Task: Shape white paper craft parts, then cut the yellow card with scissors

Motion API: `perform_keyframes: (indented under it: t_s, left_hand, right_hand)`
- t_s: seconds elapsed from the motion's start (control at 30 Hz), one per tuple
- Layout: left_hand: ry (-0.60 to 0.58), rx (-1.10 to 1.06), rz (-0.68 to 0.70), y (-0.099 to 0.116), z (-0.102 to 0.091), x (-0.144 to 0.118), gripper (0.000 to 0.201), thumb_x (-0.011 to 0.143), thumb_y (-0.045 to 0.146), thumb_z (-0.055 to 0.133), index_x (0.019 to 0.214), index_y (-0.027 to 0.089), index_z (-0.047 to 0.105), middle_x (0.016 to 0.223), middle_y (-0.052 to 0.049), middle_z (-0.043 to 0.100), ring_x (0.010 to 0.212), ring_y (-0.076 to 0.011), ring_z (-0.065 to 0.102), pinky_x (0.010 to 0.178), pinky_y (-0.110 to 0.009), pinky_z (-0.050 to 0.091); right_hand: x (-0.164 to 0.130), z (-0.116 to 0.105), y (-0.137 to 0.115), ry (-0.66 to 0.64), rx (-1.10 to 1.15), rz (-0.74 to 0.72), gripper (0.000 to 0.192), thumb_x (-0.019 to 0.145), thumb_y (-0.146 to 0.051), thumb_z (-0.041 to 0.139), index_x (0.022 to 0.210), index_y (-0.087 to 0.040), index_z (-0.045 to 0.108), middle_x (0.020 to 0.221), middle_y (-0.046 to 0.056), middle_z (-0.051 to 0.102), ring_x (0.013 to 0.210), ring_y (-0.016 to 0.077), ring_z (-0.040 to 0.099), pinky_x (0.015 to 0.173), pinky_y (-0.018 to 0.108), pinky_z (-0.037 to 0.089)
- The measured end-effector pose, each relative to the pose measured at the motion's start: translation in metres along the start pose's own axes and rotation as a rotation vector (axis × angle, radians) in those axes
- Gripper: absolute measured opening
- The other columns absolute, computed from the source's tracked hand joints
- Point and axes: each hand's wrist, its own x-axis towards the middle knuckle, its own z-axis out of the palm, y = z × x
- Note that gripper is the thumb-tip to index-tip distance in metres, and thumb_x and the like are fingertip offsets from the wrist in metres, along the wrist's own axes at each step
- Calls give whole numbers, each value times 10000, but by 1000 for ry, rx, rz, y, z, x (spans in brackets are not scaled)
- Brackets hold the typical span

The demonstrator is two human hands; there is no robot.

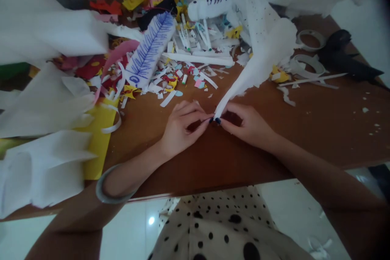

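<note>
Both hands meet over the near middle of the brown table (170, 162). Between the fingertips of my right hand (248, 124) is the narrow, gathered end of a white sheet (258, 53), thin like tissue or plastic. The sheet widens away from me toward the back of the table. My left hand (185, 124) has its thumb and fingers pinched together at the tip of that same end, touching or nearly touching the right fingertips. Dark nail polish shows on the thumbs. Exactly how the left fingertips grip the tip is too small to make out.
Paper scraps (183, 77) and a white piece with blue feather-like lines (152, 48) lie behind my hands. Rolls of tape (307, 65) and a black object (347, 59) sit at the right. White sheets (42, 101) and yellow paper (100, 146) cover the left side.
</note>
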Motion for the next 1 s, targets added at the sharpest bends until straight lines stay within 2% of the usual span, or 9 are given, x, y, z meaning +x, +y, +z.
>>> perform_keyframes:
  t_s: [0.37,1.0]
  left_hand:
    - [-37,-106,-69,0,1,2,75,853,228,621,865,198,689,806,-35,645,781,-162,570,753,-337,429]
    - [-85,-283,-164,-1,2,4,120,872,236,582,811,186,672,771,-38,601,785,-166,549,774,-336,443]
  right_hand:
    - [0,0,-1,-15,-17,-14,20,808,-170,572,810,-182,588,750,-11,612,651,109,542,609,221,412]
    - [1,-2,-3,-62,23,13,26,815,-187,556,819,-184,581,777,5,616,693,130,549,642,240,420]
